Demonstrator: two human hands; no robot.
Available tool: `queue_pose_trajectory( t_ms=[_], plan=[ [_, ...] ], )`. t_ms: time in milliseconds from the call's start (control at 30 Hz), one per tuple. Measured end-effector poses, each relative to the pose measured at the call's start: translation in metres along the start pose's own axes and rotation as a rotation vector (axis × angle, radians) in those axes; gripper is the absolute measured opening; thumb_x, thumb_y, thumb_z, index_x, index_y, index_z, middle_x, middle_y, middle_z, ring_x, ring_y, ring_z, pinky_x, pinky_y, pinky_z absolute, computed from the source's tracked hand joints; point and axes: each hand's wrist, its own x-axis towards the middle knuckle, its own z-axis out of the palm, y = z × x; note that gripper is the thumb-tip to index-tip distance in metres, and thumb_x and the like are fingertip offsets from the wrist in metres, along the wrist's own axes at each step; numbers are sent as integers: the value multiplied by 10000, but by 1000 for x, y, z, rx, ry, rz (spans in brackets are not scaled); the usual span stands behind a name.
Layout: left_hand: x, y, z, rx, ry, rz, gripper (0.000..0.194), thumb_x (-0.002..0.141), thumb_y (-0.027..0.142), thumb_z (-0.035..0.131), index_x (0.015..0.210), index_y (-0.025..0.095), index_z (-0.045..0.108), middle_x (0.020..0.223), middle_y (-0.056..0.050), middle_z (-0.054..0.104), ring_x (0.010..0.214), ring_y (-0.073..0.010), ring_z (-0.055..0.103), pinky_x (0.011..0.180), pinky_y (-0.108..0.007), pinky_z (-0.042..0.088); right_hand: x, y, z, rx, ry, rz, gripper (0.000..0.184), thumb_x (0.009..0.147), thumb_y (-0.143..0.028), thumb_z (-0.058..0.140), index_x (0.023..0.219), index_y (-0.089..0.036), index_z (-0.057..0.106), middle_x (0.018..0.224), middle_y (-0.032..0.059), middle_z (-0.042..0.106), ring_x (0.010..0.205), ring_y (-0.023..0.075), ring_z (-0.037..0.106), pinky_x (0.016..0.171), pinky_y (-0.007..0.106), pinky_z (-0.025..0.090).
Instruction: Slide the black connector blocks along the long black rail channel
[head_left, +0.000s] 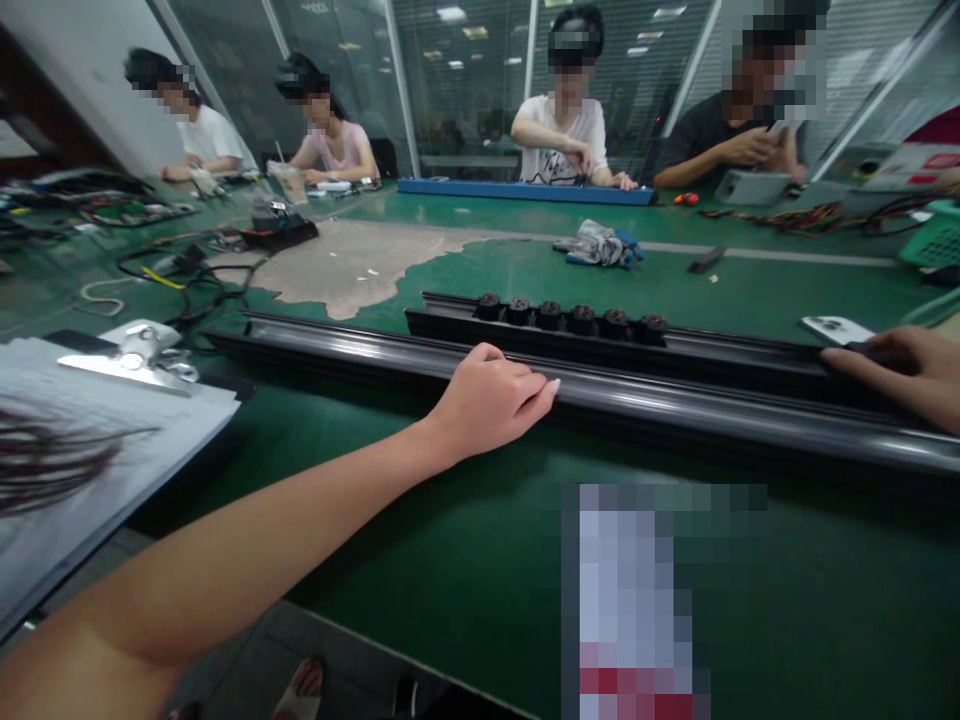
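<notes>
A long black channel rail (675, 400) with a shiny inner face lies across the green table. My left hand (495, 402) rests at its near edge, fingers curled closed against the rail. Behind it lies a second black rail (742, 360), with a row of several black round sockets (551, 314) along its left half. At the right edge of the view, my right hand (919, 375) has its thumb and fingers closed around something dark by the second rail. The hand and the picture edge hide most of that thing.
A clipboard with papers (202, 420) is at left. Beyond the rails are a phone (836, 328), gloves (598, 245), a small dark block (709, 260) and cables (187, 270). Several people sit opposite, one at a long blue bar (517, 190). A green basket (934, 240) stands right.
</notes>
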Motion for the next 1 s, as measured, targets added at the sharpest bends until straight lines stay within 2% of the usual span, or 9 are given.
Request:
queue_pose_trajectory(
  t_ms=[100,367,1000],
  plan=[
    [0,0,0,2,-3,1,472,1070,326,371,754,167,684,800,-25,756,714,-146,633,867,-357,405,-1,-3,-2,49,-37,47,777,668,-933,406,965,-237,583,992,141,676,814,316,615,784,462,474],
    [0,1,-3,-12,2,0,462,1068,310,374,754,169,682,794,-18,756,698,-142,625,850,-357,408,-3,-6,-4,51,-32,111,702,648,-868,441,940,-245,579,996,137,661,841,323,607,792,455,459],
    [0,1,-3,-21,-4,-6,465,1070,310,377,743,168,676,804,-22,762,698,-139,628,856,-357,405,-3,-6,-4,62,-7,108,691,632,-837,463,938,-229,585,950,145,664,804,320,597,770,455,458]
  ],
)
